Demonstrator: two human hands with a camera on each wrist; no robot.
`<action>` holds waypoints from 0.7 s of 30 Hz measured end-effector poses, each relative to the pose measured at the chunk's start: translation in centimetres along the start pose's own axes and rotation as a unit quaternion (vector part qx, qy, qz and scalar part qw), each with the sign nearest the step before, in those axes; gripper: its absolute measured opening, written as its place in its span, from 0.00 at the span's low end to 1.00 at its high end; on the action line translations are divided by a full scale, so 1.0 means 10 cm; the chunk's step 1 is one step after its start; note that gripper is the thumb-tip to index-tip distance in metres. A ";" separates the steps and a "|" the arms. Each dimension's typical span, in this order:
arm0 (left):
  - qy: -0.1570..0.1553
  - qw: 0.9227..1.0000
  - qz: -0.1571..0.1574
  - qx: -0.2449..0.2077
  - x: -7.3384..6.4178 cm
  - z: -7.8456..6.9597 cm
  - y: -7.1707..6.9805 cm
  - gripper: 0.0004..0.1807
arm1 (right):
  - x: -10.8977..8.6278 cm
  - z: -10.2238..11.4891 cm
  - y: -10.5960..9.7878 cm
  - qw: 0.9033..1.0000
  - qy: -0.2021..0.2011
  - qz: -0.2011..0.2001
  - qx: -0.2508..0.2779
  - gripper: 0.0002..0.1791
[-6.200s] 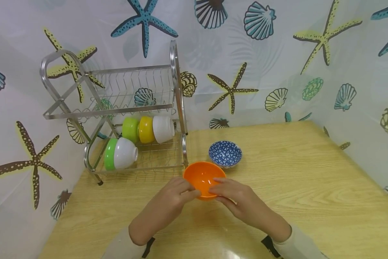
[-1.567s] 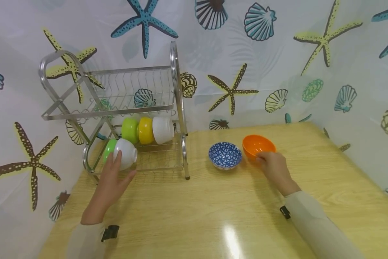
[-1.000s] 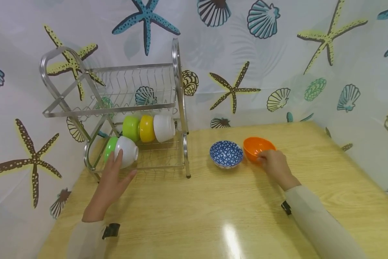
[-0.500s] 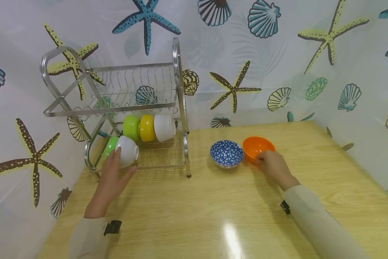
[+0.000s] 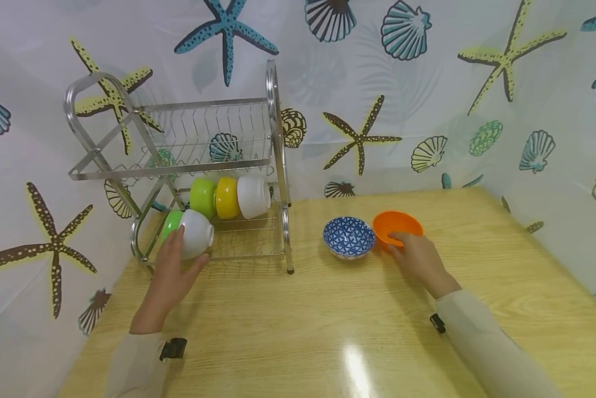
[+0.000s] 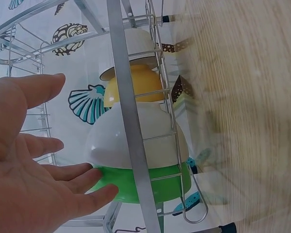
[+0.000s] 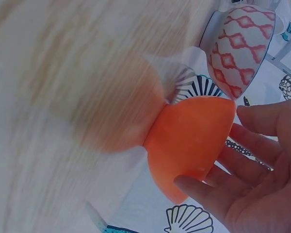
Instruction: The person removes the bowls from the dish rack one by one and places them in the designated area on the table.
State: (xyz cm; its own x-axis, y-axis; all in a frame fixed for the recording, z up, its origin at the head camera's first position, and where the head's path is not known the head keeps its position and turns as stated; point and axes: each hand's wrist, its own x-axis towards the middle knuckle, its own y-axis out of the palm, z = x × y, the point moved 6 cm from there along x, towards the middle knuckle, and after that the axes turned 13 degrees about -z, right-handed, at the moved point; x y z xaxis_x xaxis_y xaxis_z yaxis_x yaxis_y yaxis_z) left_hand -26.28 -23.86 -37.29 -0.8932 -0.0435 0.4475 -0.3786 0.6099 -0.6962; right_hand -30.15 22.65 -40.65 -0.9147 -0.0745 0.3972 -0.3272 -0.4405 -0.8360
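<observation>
An orange bowl stands upright on the table, right beside a bowl with a blue triangle pattern inside. Over the orange bowl's near rim is my right hand; in the right wrist view its fingers are loosely spread, fingertips close along the bowl's rim and side. My left hand, fingers extended and thumb apart, is at the front of the dish rack. Its fingertips are right by a white bowl and a green bowl, both on edge in the lower tier.
Behind them in the lower tier, a lime bowl, a yellow bowl and another white bowl stand on edge. The rack's upper tier rises above. A curtain printed with starfish and shells encloses the wooden table.
Both hands held the orange bowl near the rack's front; it now sits right of the blue-patterned bowl. My left hand went to the rack. Just now my right fingers have loosened from the rim.
</observation>
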 end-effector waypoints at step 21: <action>-0.023 0.999 -0.028 -0.033 -0.01 0.08 0.00 0.41 | -0.21 0.32 -0.14 0.999 -0.013 -0.049 0.020 0.33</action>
State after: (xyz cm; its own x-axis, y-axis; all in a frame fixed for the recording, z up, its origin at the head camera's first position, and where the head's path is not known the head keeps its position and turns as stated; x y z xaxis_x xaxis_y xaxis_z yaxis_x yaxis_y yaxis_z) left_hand -26.37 -24.47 -37.83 -0.8816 -0.1142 0.4579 -0.4128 0.6567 -0.6312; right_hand -27.03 20.58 -39.05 -0.8720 -0.0519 0.4867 -0.4050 -0.4817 -0.7771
